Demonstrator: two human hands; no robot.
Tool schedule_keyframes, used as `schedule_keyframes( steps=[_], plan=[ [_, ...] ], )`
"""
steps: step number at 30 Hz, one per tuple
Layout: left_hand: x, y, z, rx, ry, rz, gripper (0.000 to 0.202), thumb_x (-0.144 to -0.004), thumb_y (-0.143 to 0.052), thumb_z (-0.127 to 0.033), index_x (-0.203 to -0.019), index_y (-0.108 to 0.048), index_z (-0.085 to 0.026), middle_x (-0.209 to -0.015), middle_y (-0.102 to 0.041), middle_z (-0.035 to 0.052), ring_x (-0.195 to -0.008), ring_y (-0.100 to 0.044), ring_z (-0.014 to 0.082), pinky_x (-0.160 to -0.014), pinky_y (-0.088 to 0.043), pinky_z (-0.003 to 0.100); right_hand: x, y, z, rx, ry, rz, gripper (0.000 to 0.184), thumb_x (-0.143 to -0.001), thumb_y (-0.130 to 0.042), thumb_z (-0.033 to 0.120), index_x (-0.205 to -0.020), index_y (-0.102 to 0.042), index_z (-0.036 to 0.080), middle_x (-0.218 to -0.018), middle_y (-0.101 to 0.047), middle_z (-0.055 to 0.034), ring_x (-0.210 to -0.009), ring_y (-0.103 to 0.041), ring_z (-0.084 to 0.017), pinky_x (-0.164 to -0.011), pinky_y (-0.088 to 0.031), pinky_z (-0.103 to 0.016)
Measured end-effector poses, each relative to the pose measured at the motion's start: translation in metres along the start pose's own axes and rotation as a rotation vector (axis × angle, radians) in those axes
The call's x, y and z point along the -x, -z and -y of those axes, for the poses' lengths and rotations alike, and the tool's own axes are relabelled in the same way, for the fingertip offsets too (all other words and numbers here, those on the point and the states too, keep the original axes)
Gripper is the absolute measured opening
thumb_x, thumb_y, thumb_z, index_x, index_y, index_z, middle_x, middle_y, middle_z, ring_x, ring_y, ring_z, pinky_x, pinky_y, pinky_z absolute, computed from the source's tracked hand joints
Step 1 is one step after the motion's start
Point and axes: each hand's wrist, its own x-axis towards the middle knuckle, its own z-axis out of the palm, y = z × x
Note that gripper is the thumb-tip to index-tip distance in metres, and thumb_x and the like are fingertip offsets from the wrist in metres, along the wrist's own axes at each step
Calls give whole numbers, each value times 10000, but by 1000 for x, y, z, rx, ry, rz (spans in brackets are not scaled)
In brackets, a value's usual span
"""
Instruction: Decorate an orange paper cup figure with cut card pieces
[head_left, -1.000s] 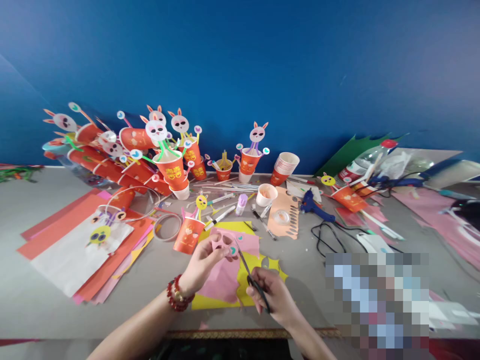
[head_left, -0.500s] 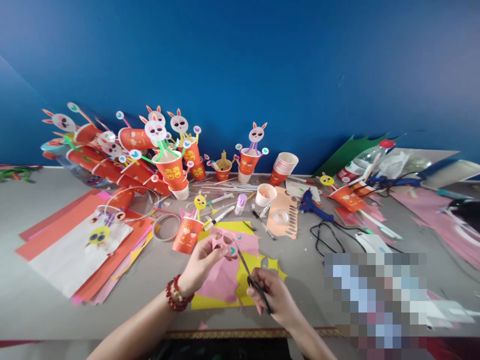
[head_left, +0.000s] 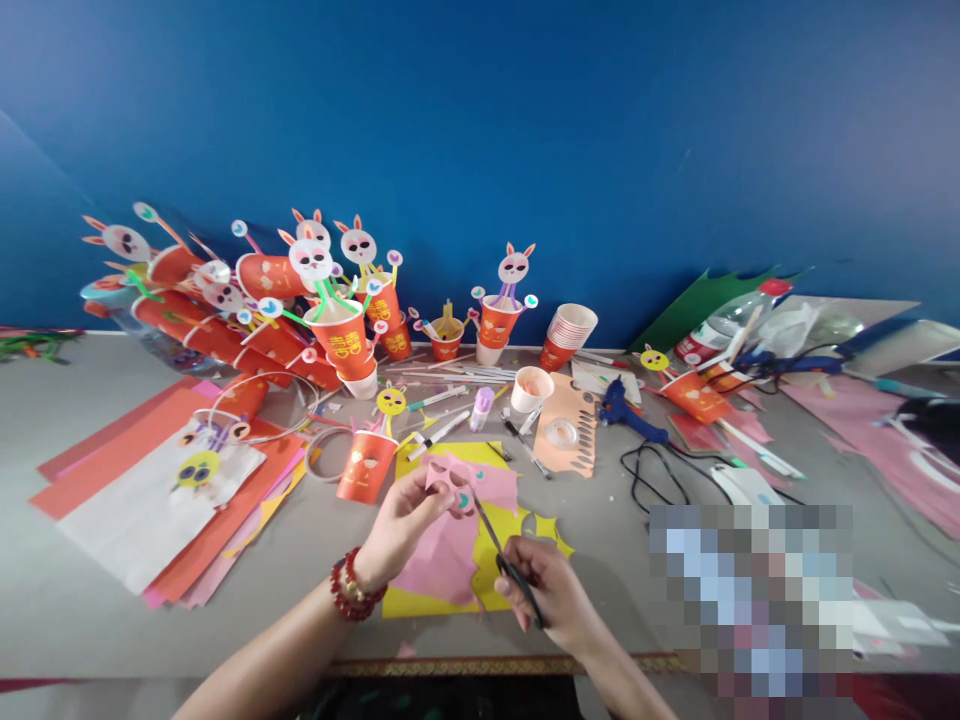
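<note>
Pinched between the thumb and fingers of my left hand (head_left: 397,525) is a small pink paper piece (head_left: 442,478) with holes in it and a teal mark near its right end. My right hand (head_left: 551,590) is wrapped round the handles of black-handled scissors (head_left: 491,530), whose blades reach up to that end of the piece. Whether the blades touch the paper I cannot tell. Below both hands, pink paper (head_left: 431,565) lies on a yellow sheet (head_left: 555,540) with scalloped cut edges. Just beyond my left hand stands a red paper cup (head_left: 366,468) with a yellow bunny face (head_left: 391,399).
Several bunny cups (head_left: 337,335) crowd the back left, near coloured paper sheets (head_left: 142,530). A blue glue gun (head_left: 626,410) with a looping black cable lies right of a peach sheet (head_left: 577,400). Tape (head_left: 322,475), a glue stick (head_left: 481,408) and stacked cups (head_left: 568,335) stand around.
The red cup with the yellow bunny face has shifted slightly left and stands more upright. My hands, the pink piece and the scissors have barely moved.
</note>
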Motion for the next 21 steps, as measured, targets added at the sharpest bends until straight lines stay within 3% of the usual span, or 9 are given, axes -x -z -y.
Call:
schedule_keyframes(
  steps=[5, 11, 21],
  plan=[
    [-1, 0, 0, 45, -5, 19, 145, -879, -708, -248, -768, -674, -162, -953, -688, 33, -739, -682, 138, -733, -535, 274, 1, 2, -1, 16, 1, 11, 543, -704, -772, 528, -607, -320, 243, -484, -339, 121, -319, -413, -54, -331, -252, -167],
    [0, -1, -2, 57, -7, 30, 129, -883, -702, -251, -798, -668, -160, -741, -658, 5, -731, -670, 150, -740, -521, 273, 1, 4, -1, 43, 15, 3, 532, -711, -770, 494, -603, -314, 241, -489, -322, 122, -320, -402, -48, -329, -241, -163],
    [-1, 1, 0, 78, 3, 23, 172, -874, -710, -280, -768, -643, -162, -744, -655, 15, -725, -642, 153, -745, -500, 280, 0, 5, -3, 72, 7, -8, 542, -705, -784, 485, -589, -316, 238, -506, -317, 115, -330, -342, -35, -327, -241, -168]
  ],
)
